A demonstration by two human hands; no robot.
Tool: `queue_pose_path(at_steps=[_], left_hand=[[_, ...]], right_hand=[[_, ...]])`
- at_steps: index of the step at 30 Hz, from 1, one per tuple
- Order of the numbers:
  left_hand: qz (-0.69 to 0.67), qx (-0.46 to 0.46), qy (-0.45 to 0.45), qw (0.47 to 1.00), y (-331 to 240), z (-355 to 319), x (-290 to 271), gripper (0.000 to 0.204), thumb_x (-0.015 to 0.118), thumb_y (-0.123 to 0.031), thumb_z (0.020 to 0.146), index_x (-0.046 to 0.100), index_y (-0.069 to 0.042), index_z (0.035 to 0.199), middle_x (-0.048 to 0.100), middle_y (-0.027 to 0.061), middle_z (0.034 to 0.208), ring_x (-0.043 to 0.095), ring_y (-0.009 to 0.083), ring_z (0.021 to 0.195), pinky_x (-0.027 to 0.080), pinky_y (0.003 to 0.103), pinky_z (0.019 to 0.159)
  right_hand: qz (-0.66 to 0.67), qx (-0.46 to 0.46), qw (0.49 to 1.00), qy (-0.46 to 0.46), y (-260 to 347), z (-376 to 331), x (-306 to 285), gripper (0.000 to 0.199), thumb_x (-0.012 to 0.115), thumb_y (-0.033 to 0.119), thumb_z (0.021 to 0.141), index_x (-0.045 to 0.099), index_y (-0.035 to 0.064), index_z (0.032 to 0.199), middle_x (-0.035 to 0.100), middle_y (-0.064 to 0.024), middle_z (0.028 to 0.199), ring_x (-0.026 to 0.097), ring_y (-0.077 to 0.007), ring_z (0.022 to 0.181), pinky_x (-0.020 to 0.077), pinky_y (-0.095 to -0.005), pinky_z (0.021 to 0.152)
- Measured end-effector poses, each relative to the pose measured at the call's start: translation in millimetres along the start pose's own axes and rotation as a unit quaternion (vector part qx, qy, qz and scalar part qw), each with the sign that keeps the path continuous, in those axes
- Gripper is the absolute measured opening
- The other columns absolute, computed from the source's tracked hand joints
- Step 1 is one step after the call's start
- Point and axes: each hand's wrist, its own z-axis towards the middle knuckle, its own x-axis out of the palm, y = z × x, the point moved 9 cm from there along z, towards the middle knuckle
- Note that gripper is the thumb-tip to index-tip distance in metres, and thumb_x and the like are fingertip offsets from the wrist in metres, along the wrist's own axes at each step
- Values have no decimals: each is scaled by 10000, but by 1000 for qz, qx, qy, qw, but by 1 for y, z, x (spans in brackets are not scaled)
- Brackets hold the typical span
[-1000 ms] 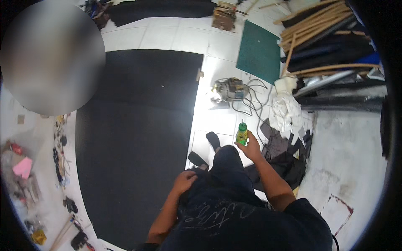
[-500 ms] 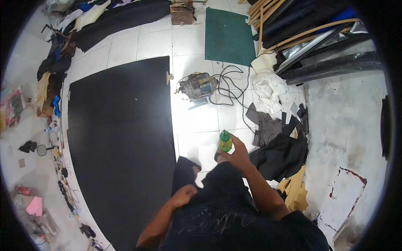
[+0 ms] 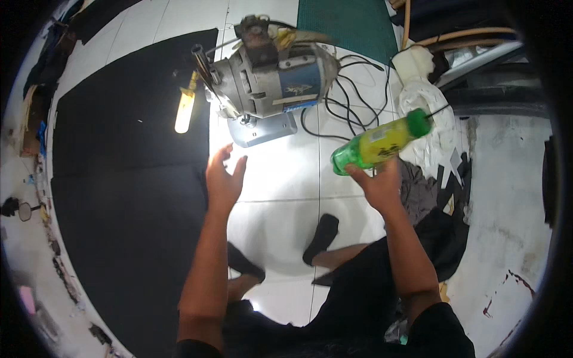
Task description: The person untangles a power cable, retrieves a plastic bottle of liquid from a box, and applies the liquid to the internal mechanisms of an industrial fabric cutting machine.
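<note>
Over right edge of black sheet (image 3: 131, 209), left hand (image 3: 224, 182) out, fingers spread, thumb well apart; I can't tell whether fingertips touch metal base plate (image 3: 265, 132) of grey machine (image 3: 271, 83) just ahead. Over to right, I've got right hand (image 3: 383, 188) pinching green bottle (image 3: 382, 143), thumb and fingers on its lower half. Bottle tilted, cap toward white plastic heap (image 3: 427, 95), above white floor (image 3: 274, 179).
</note>
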Motion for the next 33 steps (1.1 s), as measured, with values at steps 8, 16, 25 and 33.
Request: queue_pose_path(at_steps=[8, 16, 25, 33], left_hand=[[-33, 167, -133, 976, 2, 38, 41, 410, 743, -146, 830, 605, 10, 1183, 648, 156, 1084, 631, 271, 1020, 486, 364, 902], [-6, 236, -228, 945, 18, 42, 47, 301, 758, -155, 823, 635, 16, 1038, 647, 125, 931, 643, 245, 855, 507, 346, 790], [-48, 226, -269, 935, 27, 44, 47, 278, 811, -182, 784, 635, -27, 933, 648, 89, 876, 644, 207, 787, 511, 315, 732], [-1, 257, -299, 919, 18, 40, 49, 249, 787, -181, 812, 632, -32, 937, 633, 73, 806, 620, 196, 723, 505, 316, 692]], right_hand=[[37, -33, 998, -43, -46, 21, -11, 571, 794, 162, 809, 464, -12, 1242, 616, -126, 1126, 602, -209, 1059, 481, -344, 933], [57, -96, 989, -97, -3, 21, -13, 526, 786, 170, 818, 497, 0, 1223, 639, -99, 1080, 632, -184, 1001, 499, -317, 905], [57, -104, 990, -81, -8, 8, -19, 591, 800, 210, 810, 484, 8, 1267, 616, -120, 1138, 615, -202, 1055, 486, -338, 937], [51, -101, 990, -81, -9, 8, -19, 602, 801, 233, 811, 487, 13, 1275, 618, -119, 1148, 616, -203, 1057, 488, -339, 934]])
